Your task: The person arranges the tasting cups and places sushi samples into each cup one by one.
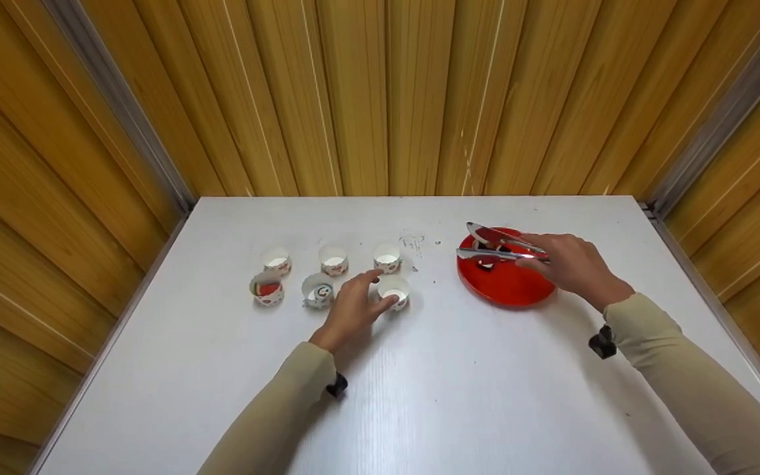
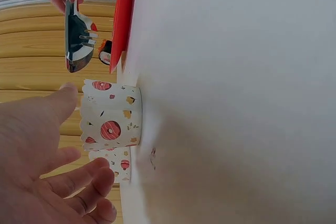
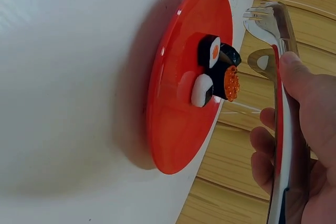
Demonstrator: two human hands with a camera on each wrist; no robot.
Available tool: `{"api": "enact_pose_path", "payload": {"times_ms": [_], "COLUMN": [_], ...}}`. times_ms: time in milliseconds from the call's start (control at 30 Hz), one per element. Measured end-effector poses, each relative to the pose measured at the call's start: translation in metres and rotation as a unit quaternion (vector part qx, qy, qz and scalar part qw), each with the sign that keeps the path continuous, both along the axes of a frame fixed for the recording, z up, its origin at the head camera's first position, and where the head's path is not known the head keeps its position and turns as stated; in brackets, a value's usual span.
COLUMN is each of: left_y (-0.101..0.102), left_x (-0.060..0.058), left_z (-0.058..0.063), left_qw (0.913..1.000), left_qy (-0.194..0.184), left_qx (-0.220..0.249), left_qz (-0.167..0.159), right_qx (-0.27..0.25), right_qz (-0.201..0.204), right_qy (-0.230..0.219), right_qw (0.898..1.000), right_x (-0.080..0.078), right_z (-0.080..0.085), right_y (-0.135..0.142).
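My right hand [image 1: 574, 267] grips metal serving tongs [image 3: 280, 45], one arm ending in fork tines and the other in a spoon shape. The tong tips stand apart with nothing between them, above a red plate [image 1: 512, 287]. On that plate sit several sushi pieces, among them a roll with an orange centre [image 3: 209, 51], one topped with orange roe [image 3: 231, 83] and a white one [image 3: 201, 91]. My left hand [image 1: 351, 305] has its fingers spread beside the front right paper baking cup [image 2: 111, 116], which is printed with doughnuts and stands upright.
Several paper cups stand in two rows on the white table [image 1: 433, 396]. The front left cup [image 1: 268, 297] holds something red, and the front middle cup [image 1: 309, 293] a small blue-and-white piece. Wood-look panels [image 1: 380, 99] enclose the table's back and sides.
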State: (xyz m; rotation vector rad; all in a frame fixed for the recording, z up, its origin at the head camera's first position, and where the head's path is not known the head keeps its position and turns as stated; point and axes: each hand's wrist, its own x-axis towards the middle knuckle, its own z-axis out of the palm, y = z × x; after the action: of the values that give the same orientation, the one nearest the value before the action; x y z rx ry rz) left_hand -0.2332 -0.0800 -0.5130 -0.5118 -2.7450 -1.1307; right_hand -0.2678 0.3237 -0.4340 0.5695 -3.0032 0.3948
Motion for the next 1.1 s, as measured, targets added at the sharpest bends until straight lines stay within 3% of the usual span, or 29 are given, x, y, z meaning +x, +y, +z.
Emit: {"api": "enact_pose_path", "payload": {"times_ms": [300, 1100], "left_y": [-0.001, 0.000], "left_x": [-0.001, -0.002], "left_z": [-0.002, -0.003], "left_qw": [0.9998, 0.9997], "left_qy": [-0.018, -0.019], "left_qx": [-0.004, -0.005], "left_qz": [-0.009, -0.014], "right_qx": [0.009, 0.011], "right_qz": [-0.012, -0.033], "right_qy": [0.007, 0.012], "right_qw": [1.000, 0.999], "right_x": [0.001, -0.001], "right_z": [-0.006, -0.024], "right_y": [0.017, 0.050]}}
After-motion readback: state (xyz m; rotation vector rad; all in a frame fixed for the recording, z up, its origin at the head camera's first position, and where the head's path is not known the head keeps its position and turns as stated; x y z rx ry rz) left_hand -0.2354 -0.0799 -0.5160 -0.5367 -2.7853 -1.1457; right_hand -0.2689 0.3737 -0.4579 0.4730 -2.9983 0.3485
